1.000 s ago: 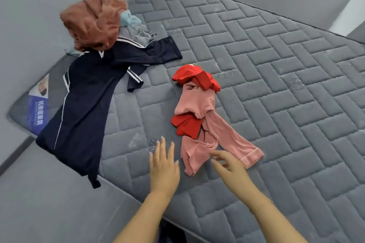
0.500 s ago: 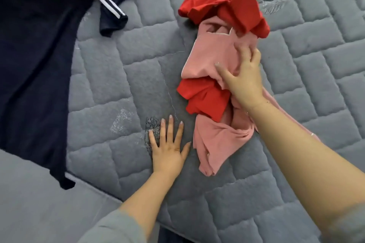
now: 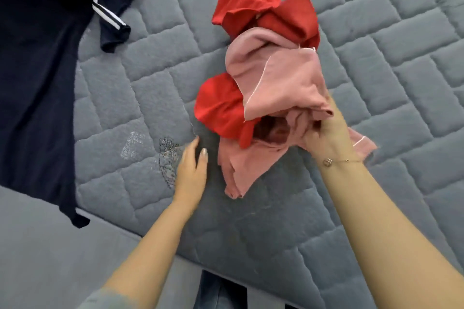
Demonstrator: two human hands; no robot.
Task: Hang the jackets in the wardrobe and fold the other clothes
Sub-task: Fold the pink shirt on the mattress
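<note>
Grey quilted mattress (image 3: 351, 63) fills the view, its near edge running past the person's legs. On it lies a tangle of clothes: a pink garment (image 3: 283, 78) wound together with a red garment (image 3: 253, 5), and well to the left a navy garment (image 3: 37, 57) trailing over the mattress edge. The right hand (image 3: 326, 133) has its fingers curled into a bunch of the pink cloth, raising it slightly. The left hand (image 3: 189, 170) rests flat and relaxed on the mattress just beside the pile, holding nothing. Both pieces look light, limp and floppy, likely to drag one another along. A hold on the pink piece's pale-trimmed edge, with the free hand pinning the red, would probably separate them.
</note>
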